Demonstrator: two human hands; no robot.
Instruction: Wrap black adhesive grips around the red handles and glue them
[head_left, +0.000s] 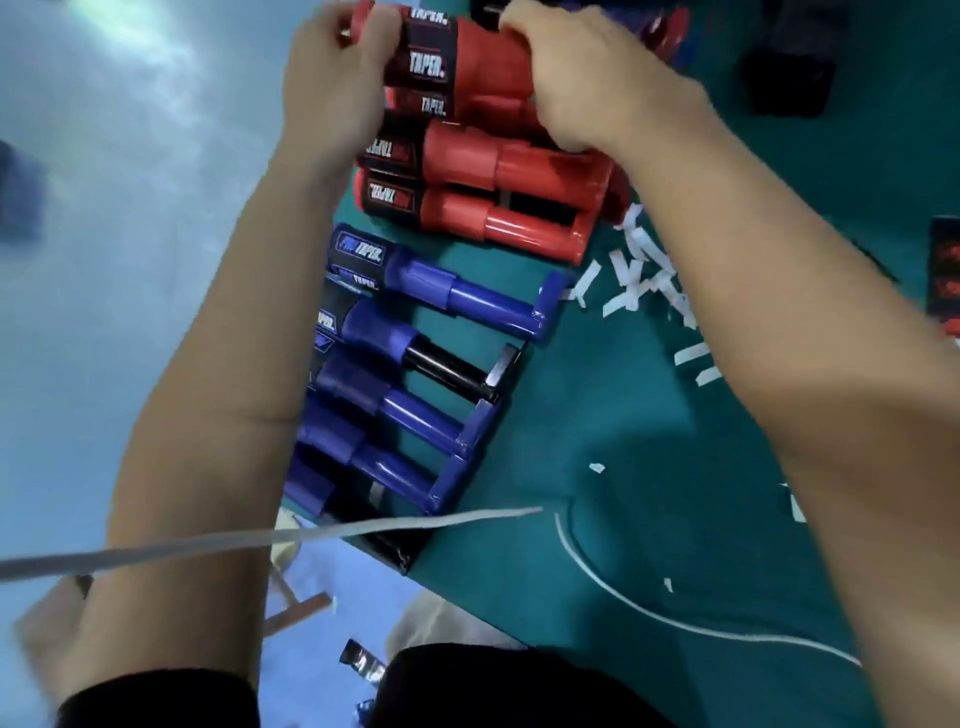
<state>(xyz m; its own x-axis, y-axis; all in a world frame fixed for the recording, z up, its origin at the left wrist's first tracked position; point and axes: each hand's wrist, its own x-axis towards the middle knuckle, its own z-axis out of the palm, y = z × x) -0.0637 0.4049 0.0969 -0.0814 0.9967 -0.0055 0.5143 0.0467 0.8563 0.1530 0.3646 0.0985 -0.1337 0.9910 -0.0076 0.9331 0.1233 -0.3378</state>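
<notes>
Head view: both hands are clenched on one red handle (483, 57) at the far end of the green mat (597, 467). The left hand (332, 83) grasps the end wrapped in a black grip (426, 52) lettered TAPER, and the right hand (587, 88) grasps the opposite end. Just under it, on the mat's far left part, lie three more red handles (519, 228), each with a black band. Along the mat's left edge lie at least five blue handles (431, 296), one with a black shaft. Mid-mat are scattered white paper strips (644, 275), too many to count, and one white cord (675, 621) curves across the near side
</notes>
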